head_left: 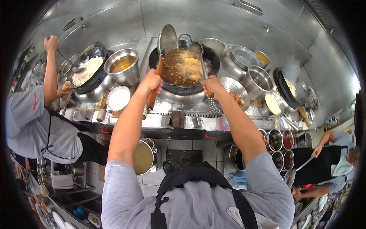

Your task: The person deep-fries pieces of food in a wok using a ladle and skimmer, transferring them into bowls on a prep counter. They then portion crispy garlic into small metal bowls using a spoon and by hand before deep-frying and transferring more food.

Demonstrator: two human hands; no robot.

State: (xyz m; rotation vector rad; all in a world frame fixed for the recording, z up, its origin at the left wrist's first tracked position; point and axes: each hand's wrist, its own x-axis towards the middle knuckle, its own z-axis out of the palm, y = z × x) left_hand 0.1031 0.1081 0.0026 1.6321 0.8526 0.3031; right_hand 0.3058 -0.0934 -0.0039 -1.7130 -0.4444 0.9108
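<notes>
In the head view my left hand point(151, 81) is closed round the wooden handle of a wide round strainer point(168, 38), tilted up at the wok's left side. My right hand point(214, 86) grips the handle of a ladle point(197, 47), whose bowl is over the far right part of the wok. Between them, brown oil bubbles in the large black wok point(214, 61), with pale golden food pieces point(191, 65) frying at its right. Just beyond my right hand, a perforated skimmer point(227, 84) holds small browned pieces point(237, 98).
A steel pot of amber liquid point(131, 72) and a bowl of white powder point(118, 98) stand left of the wok. Steel pots point(260, 81) crowd the right. One co-worker point(42, 114) tosses rice in a wok at left; another point(324, 156) stands right with a ladle. A stockpot point(144, 157) sits below.
</notes>
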